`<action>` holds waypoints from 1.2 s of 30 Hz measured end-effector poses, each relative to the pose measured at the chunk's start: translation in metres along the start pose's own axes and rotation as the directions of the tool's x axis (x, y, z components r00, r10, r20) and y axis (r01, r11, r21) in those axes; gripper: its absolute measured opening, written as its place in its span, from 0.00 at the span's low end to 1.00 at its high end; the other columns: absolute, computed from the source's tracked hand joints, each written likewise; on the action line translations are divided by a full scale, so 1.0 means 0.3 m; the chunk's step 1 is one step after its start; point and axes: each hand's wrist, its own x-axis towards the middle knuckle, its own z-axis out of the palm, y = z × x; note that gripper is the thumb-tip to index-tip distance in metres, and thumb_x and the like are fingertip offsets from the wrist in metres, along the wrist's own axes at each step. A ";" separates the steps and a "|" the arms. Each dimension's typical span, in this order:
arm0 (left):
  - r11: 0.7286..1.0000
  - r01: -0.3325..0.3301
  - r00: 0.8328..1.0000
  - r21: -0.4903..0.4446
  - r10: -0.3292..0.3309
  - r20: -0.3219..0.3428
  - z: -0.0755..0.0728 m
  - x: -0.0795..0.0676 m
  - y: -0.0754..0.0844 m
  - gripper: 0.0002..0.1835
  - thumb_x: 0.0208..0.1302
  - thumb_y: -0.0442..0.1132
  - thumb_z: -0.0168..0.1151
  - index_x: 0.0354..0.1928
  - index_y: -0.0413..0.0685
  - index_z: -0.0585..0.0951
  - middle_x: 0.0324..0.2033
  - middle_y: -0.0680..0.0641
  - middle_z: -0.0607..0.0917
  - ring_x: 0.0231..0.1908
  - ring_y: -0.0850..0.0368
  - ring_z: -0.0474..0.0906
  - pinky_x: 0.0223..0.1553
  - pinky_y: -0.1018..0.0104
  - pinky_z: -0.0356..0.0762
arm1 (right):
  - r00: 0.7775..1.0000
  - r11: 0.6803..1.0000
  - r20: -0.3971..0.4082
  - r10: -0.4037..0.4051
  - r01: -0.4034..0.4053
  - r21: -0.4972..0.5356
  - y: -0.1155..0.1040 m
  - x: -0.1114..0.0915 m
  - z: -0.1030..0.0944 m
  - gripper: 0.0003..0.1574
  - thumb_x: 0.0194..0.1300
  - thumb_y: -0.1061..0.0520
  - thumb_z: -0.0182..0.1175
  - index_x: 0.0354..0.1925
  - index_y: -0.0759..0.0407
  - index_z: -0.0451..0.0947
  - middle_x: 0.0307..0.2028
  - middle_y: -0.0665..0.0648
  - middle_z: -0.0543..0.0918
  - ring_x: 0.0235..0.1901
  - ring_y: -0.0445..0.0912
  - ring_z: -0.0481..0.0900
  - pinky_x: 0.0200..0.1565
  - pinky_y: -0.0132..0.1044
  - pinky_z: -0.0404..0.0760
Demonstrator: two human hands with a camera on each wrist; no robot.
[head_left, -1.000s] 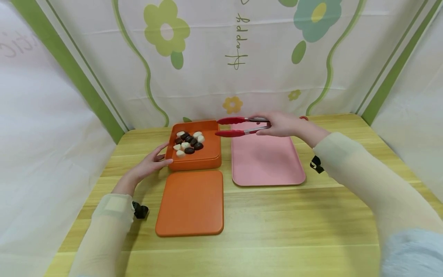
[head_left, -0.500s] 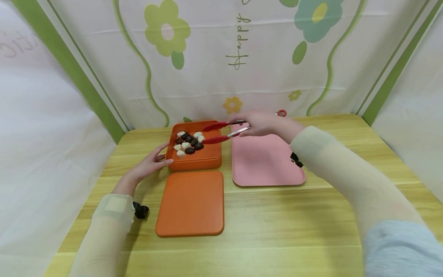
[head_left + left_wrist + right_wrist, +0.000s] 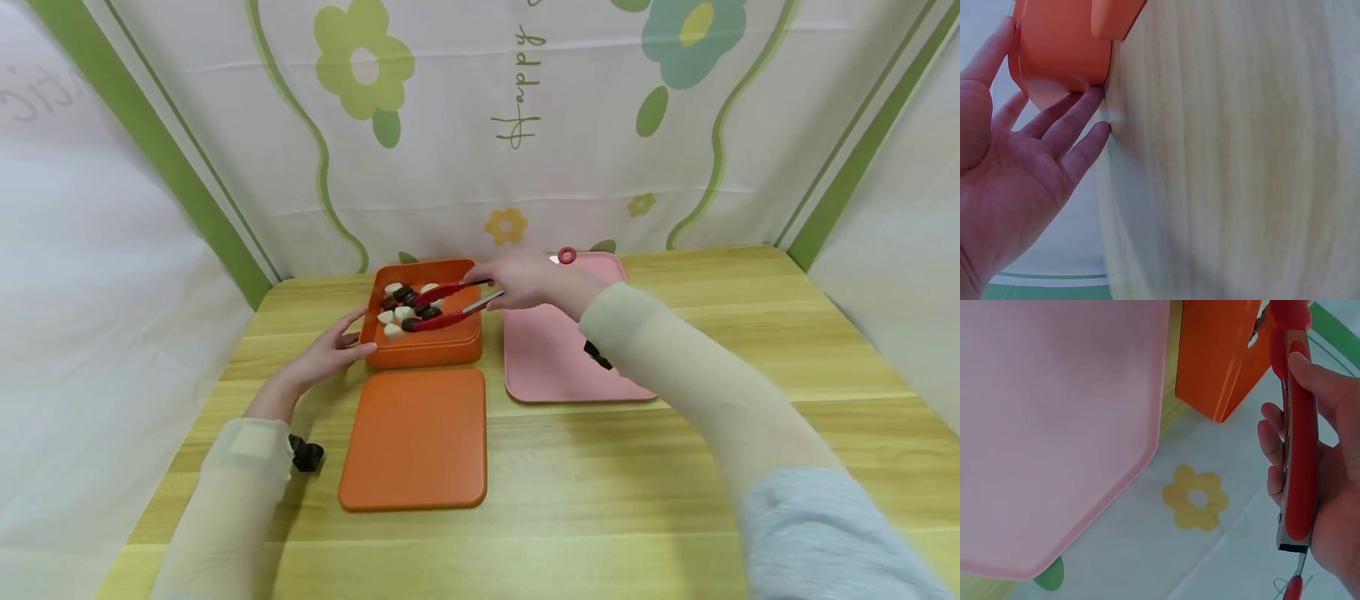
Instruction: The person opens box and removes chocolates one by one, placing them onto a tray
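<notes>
Left sleeve (image 3: 225,508): pale, reaching in over the table (image 3: 600,508), a small black camera (image 3: 306,454) strapped at the wrist.
Left hand (image 3: 326,354): spread wide, fingers mostly straight, and there it is at the left end of the box (image 3: 427,357), thumb by the near corner, fingertips touching the orange wall.
Pieces (image 3: 402,313): dark ones and white ones, all bunched toward the left half of the box.
Box: orange, lidless, flat on the table, just left of the tray (image 3: 551,358) with a strip of wood between them.
Lid (image 3: 414,442): orange too, lying flat right in front of the box, nearer to me.
Tongs (image 3: 442,321): red tips parted, right over the pieces, one arm nearer me than the other; whether they touch any piece, I cannot tell.
Right hand (image 3: 525,277): holding the tongs firmly, thumb along one red grip, fingers curled beneath, up between box and tray.
Tray: pink, flat, partly hidden under my forearm, the tongs' red ring (image 3: 567,256) showing over its far end, flowered cloth (image 3: 427,183) behind.
Right sleeve (image 3: 697,383): pale, crossing above the tray, grey cloth around the upper arm.
</notes>
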 end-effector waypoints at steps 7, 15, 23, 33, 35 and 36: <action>1.000 0.008 1.000 -0.006 -0.008 -0.001 -0.002 0.004 0.002 0.43 0.70 0.51 0.58 0.78 0.58 0.44 0.75 0.41 0.42 0.71 0.35 0.46 0.66 0.37 0.49 | 0.999 1.000 0.034 0.023 -0.023 0.004 -0.017 0.037 0.023 0.31 0.64 0.49 0.64 0.64 0.44 0.72 0.51 0.53 0.81 0.46 0.48 0.77 0.46 0.43 0.73; 1.000 0.010 1.000 -0.017 -0.010 0.004 -0.003 0.008 0.006 0.43 0.70 0.50 0.58 0.78 0.58 0.44 0.75 0.40 0.43 0.72 0.37 0.46 0.66 0.37 0.49 | 0.997 0.998 0.063 0.042 -0.040 -0.039 -0.041 0.068 0.030 0.31 0.64 0.49 0.65 0.65 0.44 0.72 0.50 0.54 0.82 0.47 0.49 0.78 0.48 0.43 0.75; 1.000 0.017 1.000 -0.010 -0.017 0.007 0.002 0.005 0.008 0.44 0.70 0.51 0.58 0.78 0.59 0.43 0.75 0.39 0.42 0.72 0.36 0.45 0.66 0.37 0.49 | 0.993 0.995 0.090 0.081 -0.076 -0.062 -0.069 0.103 0.047 0.30 0.64 0.49 0.65 0.64 0.43 0.73 0.47 0.52 0.82 0.42 0.47 0.77 0.44 0.41 0.76; 1.000 0.024 1.000 0.011 -0.024 0.001 0.003 -0.001 0.010 0.44 0.70 0.52 0.57 0.78 0.59 0.43 0.75 0.40 0.41 0.72 0.35 0.44 0.66 0.36 0.49 | 0.988 0.996 0.131 0.081 -0.074 -0.057 -0.082 0.105 0.049 0.30 0.64 0.49 0.65 0.64 0.41 0.73 0.48 0.52 0.81 0.44 0.48 0.77 0.47 0.42 0.75; 1.000 0.025 1.000 0.016 -0.025 0.000 0.003 -0.002 0.010 0.44 0.70 0.52 0.57 0.78 0.59 0.43 0.75 0.40 0.41 0.72 0.35 0.44 0.65 0.36 0.49 | 0.987 0.995 0.139 0.084 -0.077 -0.057 -0.082 0.104 0.050 0.30 0.64 0.49 0.65 0.65 0.41 0.73 0.50 0.53 0.81 0.44 0.48 0.77 0.48 0.42 0.75; 1.000 0.025 1.000 0.019 -0.025 0.000 0.003 -0.003 0.010 0.44 0.70 0.52 0.57 0.78 0.59 0.43 0.76 0.40 0.41 0.72 0.34 0.43 0.65 0.36 0.48 | 0.986 0.995 0.142 0.087 -0.080 -0.054 -0.082 0.103 0.051 0.30 0.65 0.49 0.64 0.65 0.41 0.73 0.50 0.54 0.81 0.44 0.48 0.77 0.49 0.42 0.75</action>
